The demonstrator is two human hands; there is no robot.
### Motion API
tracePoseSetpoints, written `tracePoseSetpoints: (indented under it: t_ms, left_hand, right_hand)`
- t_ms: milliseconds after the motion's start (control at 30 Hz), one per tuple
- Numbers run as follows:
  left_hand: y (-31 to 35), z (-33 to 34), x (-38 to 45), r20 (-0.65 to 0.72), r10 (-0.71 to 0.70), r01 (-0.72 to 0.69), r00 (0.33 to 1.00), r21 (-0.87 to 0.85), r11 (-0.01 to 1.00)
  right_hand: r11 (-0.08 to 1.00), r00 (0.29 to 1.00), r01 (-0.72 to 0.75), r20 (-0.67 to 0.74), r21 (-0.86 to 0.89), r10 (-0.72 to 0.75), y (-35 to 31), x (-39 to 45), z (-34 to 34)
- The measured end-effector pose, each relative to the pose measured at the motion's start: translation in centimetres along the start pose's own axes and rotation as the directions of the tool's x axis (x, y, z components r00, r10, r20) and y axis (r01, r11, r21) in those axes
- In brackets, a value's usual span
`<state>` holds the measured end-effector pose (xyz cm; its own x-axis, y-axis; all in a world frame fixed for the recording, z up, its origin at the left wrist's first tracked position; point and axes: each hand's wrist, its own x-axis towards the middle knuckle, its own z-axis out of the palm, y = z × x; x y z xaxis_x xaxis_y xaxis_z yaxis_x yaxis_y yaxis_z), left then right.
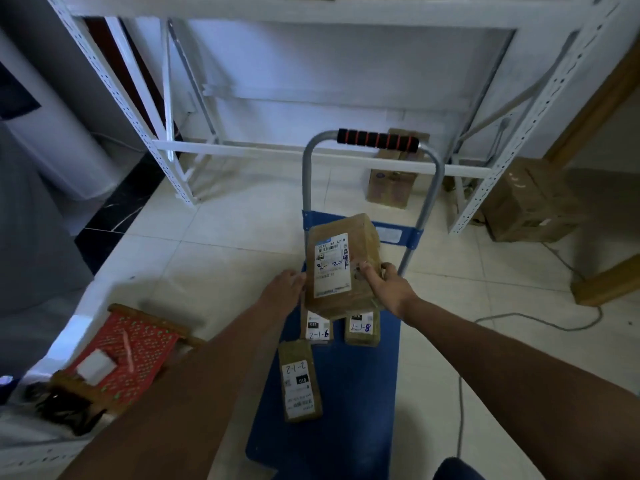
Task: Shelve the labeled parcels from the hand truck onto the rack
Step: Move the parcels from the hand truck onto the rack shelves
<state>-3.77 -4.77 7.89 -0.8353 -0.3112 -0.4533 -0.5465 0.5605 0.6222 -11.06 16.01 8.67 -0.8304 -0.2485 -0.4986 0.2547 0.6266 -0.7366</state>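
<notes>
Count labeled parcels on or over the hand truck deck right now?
4. Large parcel gripped between left hand and right hand above the deck; two small ones, and, partly under it; one nearer the camera. More may hide beneath.

A blue hand truck deck [363, 393] sat on the tiled floor [214, 237]. Three labeled cardboard parcels lay on it: one marked 2-1-2 [300, 385] nearest the person, two more, marked 9-1-2 [318, 329] and 8-1-8 [362, 328], just below the hands.

Brown labelled parcel [341, 265] raised above three smaller parcels [300, 389] on blue hand truck [363, 393].
</notes>
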Motion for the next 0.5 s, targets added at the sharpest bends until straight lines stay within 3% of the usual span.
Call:
tracePoseSetpoints:
  t_ms: [300, 500]
  left_hand:
    - [6.5, -14.8, -11.6, -0.112, 0.001, -0.001, 0.994, 0.003, 1.000]
    - [7.2, -20.7, -19.1, -0.198, -0.037, 0.033, 0.979, -0.023, 0.999]
  right_hand:
    - [0.994, 0.995, 0.095, 0.017, 0.048, -0.096, -14.7, -11.7, -2.9]
    - [0.980, 0.979, 0.187, 0.071, 0.063, -0.192, -19.8, -18.4, -1.5]
